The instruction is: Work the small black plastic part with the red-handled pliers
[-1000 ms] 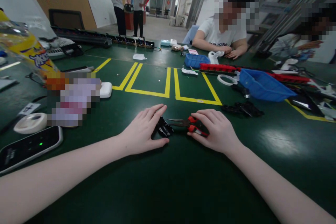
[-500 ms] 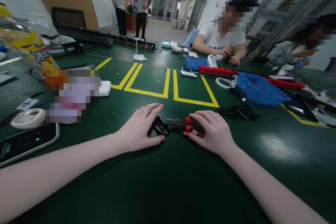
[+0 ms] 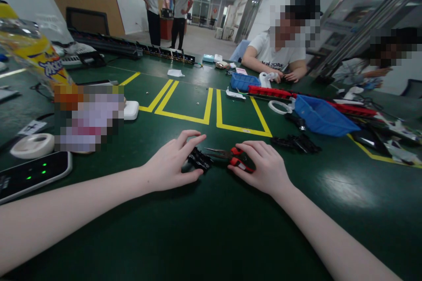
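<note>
Pliers [image 3: 228, 154] leftward-pointing, seemingly crosswise

My left hand [image 3: 171, 164] and right hand [image 3: 263, 167] are bare, fingers and wrists alike. My left forearm [image 3: 82, 199] is bare out to the left edge of the frame, smooth and slim at the wrist, widening towards the elbow. It has one small, round, dark spot [image 3: 148, 181] near the wrist. My right forearm [image 3: 332, 224], tapering the same way, is bare down to the lower right.
</note>
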### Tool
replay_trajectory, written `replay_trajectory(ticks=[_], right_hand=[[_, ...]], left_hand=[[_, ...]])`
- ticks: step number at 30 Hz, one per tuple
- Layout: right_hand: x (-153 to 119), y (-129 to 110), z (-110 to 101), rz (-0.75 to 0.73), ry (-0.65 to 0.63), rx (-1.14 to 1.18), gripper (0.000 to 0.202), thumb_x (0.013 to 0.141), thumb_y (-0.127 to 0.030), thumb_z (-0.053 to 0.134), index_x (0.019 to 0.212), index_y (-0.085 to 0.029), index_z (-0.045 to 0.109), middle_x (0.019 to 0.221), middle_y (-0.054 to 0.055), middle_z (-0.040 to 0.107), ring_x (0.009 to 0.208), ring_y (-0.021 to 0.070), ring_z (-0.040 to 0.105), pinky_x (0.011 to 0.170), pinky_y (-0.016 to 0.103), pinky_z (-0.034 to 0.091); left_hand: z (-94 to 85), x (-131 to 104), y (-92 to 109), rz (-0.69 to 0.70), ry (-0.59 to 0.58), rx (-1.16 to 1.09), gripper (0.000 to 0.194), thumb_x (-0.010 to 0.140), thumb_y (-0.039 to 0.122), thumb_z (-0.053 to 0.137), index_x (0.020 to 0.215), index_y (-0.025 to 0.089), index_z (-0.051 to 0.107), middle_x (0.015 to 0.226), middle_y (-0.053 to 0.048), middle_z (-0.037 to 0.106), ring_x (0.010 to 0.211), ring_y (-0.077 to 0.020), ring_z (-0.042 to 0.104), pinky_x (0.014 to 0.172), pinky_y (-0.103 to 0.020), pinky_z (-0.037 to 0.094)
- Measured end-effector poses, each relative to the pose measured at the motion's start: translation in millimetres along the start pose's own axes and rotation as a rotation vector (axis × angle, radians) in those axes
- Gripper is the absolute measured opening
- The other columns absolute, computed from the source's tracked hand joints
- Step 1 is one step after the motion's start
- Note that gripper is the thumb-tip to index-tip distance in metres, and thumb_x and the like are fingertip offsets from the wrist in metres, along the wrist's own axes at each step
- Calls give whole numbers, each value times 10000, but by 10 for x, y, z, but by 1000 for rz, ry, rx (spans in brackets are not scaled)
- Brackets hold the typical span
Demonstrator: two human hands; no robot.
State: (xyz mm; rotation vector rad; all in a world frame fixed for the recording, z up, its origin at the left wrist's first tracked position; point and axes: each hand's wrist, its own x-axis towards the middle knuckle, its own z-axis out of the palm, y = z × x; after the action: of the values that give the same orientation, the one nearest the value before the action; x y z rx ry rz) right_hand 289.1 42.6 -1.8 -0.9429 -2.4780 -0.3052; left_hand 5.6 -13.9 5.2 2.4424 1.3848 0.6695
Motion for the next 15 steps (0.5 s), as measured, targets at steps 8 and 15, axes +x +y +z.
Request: replay_trajectory(ticks=[8,15], right_hand=[[-9,1,8,44,-2,40,470,827,-500,659,1141,-153,620,1074,138,684,966,285,640,795,421,538],[-3,1,13,44,-10,43,459,823,-497,662,1115,-144,633,1054,140,687,945,283,644,777,417,531]], left_hand=[[-36,12,7,33,-20,-36,619,899,361,584,1448,248,321,1453,-93,421,1179,-290,553,963,-457,504],[-20,32,-13,63,-71,-22,585,897,404,601,1413,238,384,1361,-95,520,1179,-297,543,982,-470,471]])
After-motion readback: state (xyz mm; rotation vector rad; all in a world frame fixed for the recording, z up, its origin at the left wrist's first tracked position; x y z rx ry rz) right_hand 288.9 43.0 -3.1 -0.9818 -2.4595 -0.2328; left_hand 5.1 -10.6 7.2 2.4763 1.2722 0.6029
